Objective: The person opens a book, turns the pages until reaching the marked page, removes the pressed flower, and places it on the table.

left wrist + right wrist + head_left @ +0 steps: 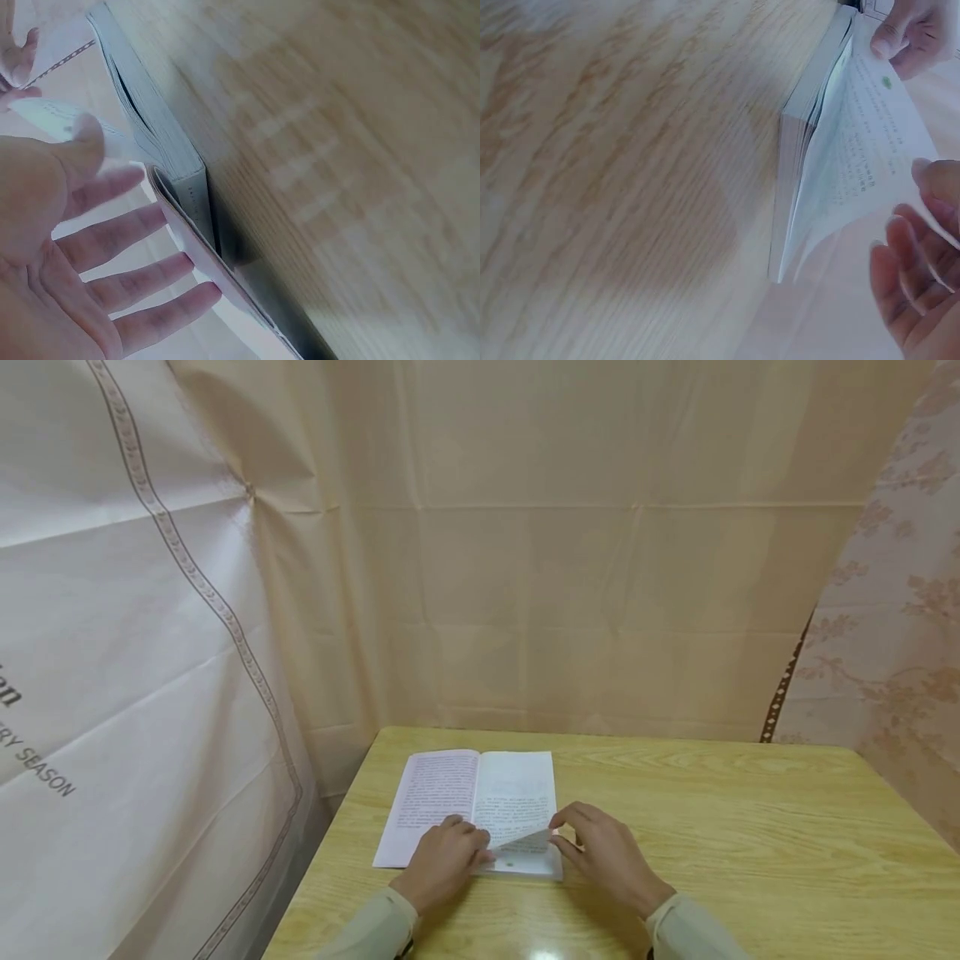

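Note:
A thick book [429, 793] lies open on the wooden table, with printed text on both visible pages. The left hand [446, 864] rests over the lower inner part of the book, its fingers extended across the left page and its thumb by the right one. At the outer edge of the right side, the right hand [609, 853] pinches a page [866, 142] between thumb and fingers. That page is raised and curves away from the stack beneath it. In the left wrist view, the left hand's fingers [142, 281] look straight and spread against the book.
The yellow wood-grain table [735, 835] extends to the right of the book. A beige cloth [562, 568] hangs behind it. A white printed sheet [135, 693] hangs at the left, and a floral one [892, 635] at the right.

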Motion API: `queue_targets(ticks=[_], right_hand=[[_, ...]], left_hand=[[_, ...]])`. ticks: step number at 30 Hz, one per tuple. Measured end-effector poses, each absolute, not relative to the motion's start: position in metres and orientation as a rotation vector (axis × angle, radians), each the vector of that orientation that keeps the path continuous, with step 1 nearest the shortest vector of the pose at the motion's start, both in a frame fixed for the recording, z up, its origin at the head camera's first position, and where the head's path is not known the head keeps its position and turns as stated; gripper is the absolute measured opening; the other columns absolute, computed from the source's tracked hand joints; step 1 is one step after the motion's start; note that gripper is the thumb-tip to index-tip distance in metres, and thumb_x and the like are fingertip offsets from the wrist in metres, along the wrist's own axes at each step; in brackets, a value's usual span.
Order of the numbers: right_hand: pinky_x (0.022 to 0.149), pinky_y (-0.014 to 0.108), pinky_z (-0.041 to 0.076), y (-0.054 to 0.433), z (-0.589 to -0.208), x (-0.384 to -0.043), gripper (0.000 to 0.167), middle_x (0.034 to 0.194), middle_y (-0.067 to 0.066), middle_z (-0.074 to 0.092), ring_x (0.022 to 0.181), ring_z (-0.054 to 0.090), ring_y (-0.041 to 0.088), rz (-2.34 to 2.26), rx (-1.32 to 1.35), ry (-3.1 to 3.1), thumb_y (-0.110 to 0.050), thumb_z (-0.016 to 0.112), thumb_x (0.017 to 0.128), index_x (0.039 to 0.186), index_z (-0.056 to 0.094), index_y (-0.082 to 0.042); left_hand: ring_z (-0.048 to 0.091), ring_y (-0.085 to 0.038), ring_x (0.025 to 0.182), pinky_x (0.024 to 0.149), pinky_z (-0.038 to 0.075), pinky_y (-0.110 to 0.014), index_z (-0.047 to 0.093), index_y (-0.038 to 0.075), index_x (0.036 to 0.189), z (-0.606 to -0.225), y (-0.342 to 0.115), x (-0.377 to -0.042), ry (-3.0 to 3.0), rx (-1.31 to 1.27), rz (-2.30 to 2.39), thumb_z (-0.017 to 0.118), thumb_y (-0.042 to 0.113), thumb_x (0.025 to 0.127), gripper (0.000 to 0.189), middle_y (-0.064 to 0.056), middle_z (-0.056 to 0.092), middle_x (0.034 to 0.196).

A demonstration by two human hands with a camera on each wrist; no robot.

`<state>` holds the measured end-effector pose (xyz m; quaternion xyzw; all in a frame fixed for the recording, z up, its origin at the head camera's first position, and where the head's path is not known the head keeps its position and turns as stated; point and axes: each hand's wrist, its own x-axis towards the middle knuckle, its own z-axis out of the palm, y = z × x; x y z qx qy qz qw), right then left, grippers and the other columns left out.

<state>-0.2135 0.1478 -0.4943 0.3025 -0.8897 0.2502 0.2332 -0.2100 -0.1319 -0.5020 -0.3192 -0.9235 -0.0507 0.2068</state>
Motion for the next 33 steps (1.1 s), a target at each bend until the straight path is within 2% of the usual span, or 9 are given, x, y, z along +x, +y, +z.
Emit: queue_targets(ticks=[3,5,8,10,14,17,21,28,33], right_hand=[[0.053,0.020,0.043,0.148,-0.496,-0.213,0.024,0.096,-0.005,0.067,0.059,0.045,-0.005,0.695,0.786,-2.530,-0.022,0.086,0.084,0.096,0.067,-0.018],[0.056,0.023,0.045,0.148,-0.498,-0.213,0.024,0.097,-0.007,0.067,0.062,0.046,-0.005,0.664,0.796,-2.583,-0.024,0.087,0.083,0.096,0.067,-0.018],[0.066,0.029,0.053,0.148,-0.502,-0.212,0.024,0.102,-0.009,0.068,0.075,0.058,0.002,0.609,0.867,-2.639,-0.026,0.086,0.083,0.099,0.071,-0.018],[0.074,0.034,0.056,0.147,-0.505,-0.212,0.026,0.105,-0.008,0.067,0.087,0.063,0.008,0.574,0.921,-2.667,-0.028,0.087,0.083,0.102,0.073,-0.017],[0.076,0.036,0.057,0.148,-0.509,-0.212,0.029,0.109,-0.006,0.066,0.091,0.064,0.012,0.539,0.985,-2.700,-0.032,0.088,0.081,0.101,0.074,-0.016],[0.074,0.035,0.056,0.148,-0.510,-0.214,0.027,0.108,-0.006,0.066,0.088,0.062,0.010,0.531,0.995,-2.712,-0.034,0.088,0.080,0.097,0.074,-0.017],[0.072,0.032,0.055,0.149,-0.507,-0.216,0.025,0.103,-0.009,0.066,0.086,0.061,0.007,0.564,1.000,-2.720,-0.035,0.088,0.080,0.094,0.075,-0.018],[0.067,0.028,0.053,0.150,-0.505,-0.218,0.012,0.098,-0.011,0.065,0.082,0.059,0.004,0.593,1.035,-2.707,-0.028,0.084,0.086,0.090,0.076,-0.020],[0.069,0.028,0.055,0.150,-0.506,-0.220,0.004,0.095,-0.012,0.065,0.083,0.060,0.003,0.564,1.079,-2.671,-0.019,0.080,0.090,0.089,0.077,-0.019]], left_hand=[[0.067,-0.024,0.088,0.069,0.056,-0.038,0.063,0.005,0.126,-0.502,-0.131,-0.210,-2.636,-0.814,-0.183,0.070,0.024,0.098,0.035,-0.005,0.073,0.090],[0.068,-0.027,0.090,0.071,0.057,-0.041,0.042,0.001,0.150,-0.503,-0.131,-0.210,-2.663,-0.755,-0.227,0.069,0.017,0.098,0.060,-0.011,0.072,0.097],[0.066,-0.033,0.105,0.083,0.057,-0.045,0.013,0.001,0.162,-0.504,-0.130,-0.210,-2.659,-0.688,-0.309,0.070,0.012,0.096,0.088,-0.021,0.065,0.123],[0.058,-0.039,0.120,0.095,0.053,-0.049,0.008,0.004,0.164,-0.503,-0.130,-0.211,-2.624,-0.657,-0.312,0.075,0.011,0.093,0.098,-0.027,0.050,0.142],[0.029,-0.048,0.145,0.114,0.036,-0.056,0.027,0.010,0.162,-0.502,-0.130,-0.212,-2.549,-0.607,-0.188,0.082,0.012,0.085,0.094,-0.032,0.023,0.160],[0.016,-0.050,0.149,0.116,0.027,-0.061,0.045,0.014,0.153,-0.501,-0.131,-0.212,-2.515,-0.579,-0.120,0.085,0.013,0.081,0.082,-0.033,0.014,0.163],[0.010,-0.054,0.150,0.115,0.023,-0.067,0.057,0.015,0.145,-0.502,-0.133,-0.212,-2.505,-0.568,-0.109,0.086,0.015,0.079,0.073,-0.032,0.014,0.164],[0.035,-0.056,0.139,0.108,0.036,-0.066,0.072,0.008,0.116,-0.508,-0.138,-0.212,-2.467,-0.707,-0.023,0.080,0.011,0.082,0.035,-0.027,0.055,0.140],[0.058,-0.038,0.119,0.107,0.044,-0.052,0.074,0.007,0.098,-0.506,-0.139,-0.210,-2.608,-0.785,0.003,0.075,0.011,0.089,0.009,-0.013,0.069,0.115]])
